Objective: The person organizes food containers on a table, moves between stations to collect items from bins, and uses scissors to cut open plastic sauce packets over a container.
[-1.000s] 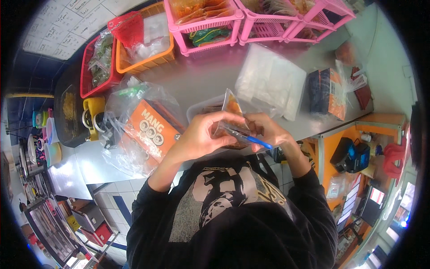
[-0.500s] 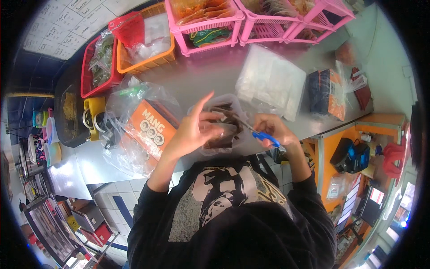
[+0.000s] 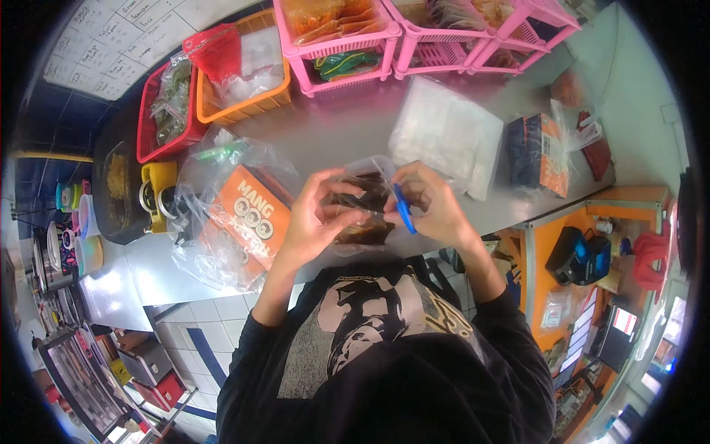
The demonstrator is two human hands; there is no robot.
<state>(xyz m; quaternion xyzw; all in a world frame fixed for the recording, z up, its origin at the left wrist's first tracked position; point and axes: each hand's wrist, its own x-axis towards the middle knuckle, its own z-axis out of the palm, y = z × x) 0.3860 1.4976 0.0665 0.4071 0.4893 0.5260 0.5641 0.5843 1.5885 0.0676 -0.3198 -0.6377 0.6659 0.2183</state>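
A clear plastic tub (image 3: 381, 164) stands before me on the metal counter, with several see-through packets of something dark brown (image 3: 372, 235) in it. Over the tub my left hand (image 3: 314, 218) is closed, thumb and fingers pinching the edge of one dark brown packet (image 3: 361, 196). Blue-handled scissors (image 3: 404, 210) hang from my right hand (image 3: 433, 211), which curls around them. The right fingertips come close to the packet's right side; whether they also grip it I cannot tell. The scissor blades are hidden.
Left of the tub lies an orange box (image 3: 251, 214) in clear plastic, beside a yellow tape dispenser (image 3: 157, 189). A stack of clear bags (image 3: 447, 133) and a dark-and-orange box (image 3: 538, 155) lie to the right. Pink racks (image 3: 344, 44), an orange basket (image 3: 244, 107) and a red basket (image 3: 171, 140) line the back.
My right hand has moved left to the packet, and the scissors have turned in it, their handles now more upright. My left hand's raised fingers have curled down to pinch the packet.
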